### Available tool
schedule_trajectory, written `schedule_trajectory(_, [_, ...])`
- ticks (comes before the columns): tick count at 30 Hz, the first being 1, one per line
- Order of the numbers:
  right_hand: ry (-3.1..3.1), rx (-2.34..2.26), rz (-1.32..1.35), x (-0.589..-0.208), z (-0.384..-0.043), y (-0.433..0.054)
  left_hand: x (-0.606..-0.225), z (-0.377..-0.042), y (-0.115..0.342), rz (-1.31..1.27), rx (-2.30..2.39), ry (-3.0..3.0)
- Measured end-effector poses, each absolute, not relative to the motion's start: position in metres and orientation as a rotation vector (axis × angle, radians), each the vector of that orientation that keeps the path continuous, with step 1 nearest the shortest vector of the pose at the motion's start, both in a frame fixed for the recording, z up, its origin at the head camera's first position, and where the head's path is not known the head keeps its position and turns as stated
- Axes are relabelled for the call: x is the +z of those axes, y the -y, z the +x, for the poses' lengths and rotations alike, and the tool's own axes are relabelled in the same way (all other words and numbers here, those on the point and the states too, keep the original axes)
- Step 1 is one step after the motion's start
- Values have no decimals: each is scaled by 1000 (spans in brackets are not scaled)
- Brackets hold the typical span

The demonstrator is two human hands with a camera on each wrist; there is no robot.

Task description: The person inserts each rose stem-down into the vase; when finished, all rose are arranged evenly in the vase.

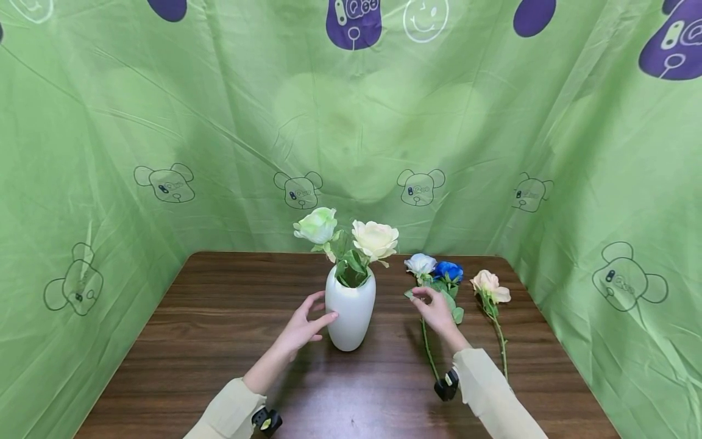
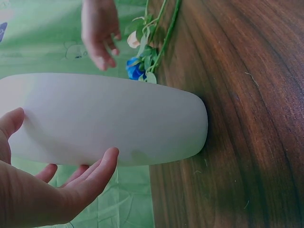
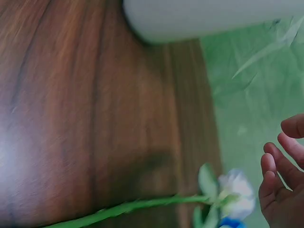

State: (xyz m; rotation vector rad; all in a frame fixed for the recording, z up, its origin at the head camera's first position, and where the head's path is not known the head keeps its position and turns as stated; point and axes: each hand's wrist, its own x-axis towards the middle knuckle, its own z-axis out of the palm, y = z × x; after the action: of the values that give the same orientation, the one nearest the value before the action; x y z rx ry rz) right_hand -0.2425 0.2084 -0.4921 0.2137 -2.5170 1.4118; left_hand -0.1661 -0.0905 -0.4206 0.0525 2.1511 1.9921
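A white vase stands upright on the table, holding a pale green rose and a cream rose. My left hand is at its left side, the thumb across its front and the other fingers spread along the side, as the left wrist view shows too. My right hand, its fingers loosely bent, holds nothing; in the head view it overlaps the leaves below a white rose. Close beside that rose lies a blue rose. The right wrist view shows the fingers apart from the white rose.
A pale pink rose lies farther right, its stem pointing toward the table's front. Green printed cloth walls in the back and both sides of the brown wooden table.
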Motion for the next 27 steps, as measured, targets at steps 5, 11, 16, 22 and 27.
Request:
schedule_trajectory(5, [2552,1420,75,-516,-242,-220,-419,-165,91,51,1990,-2149])
schedule_trajectory(11, [2587,1475,-181,-538,-239,-229,-419,-165,91,49,1985,-2157])
schedule_trajectory(16, [2655,1403,-314,-548,-238,-230,-419,-165,91,52,1986,-2158])
schedule_trajectory(22, [2793,1177,-361,-551,-238,-226,-419,-165,91,55,1984,-2159])
schedule_trajectory(27, [2855,1059,-402,-550,-239,-224,-418,-165,91,59,1979,-2162])
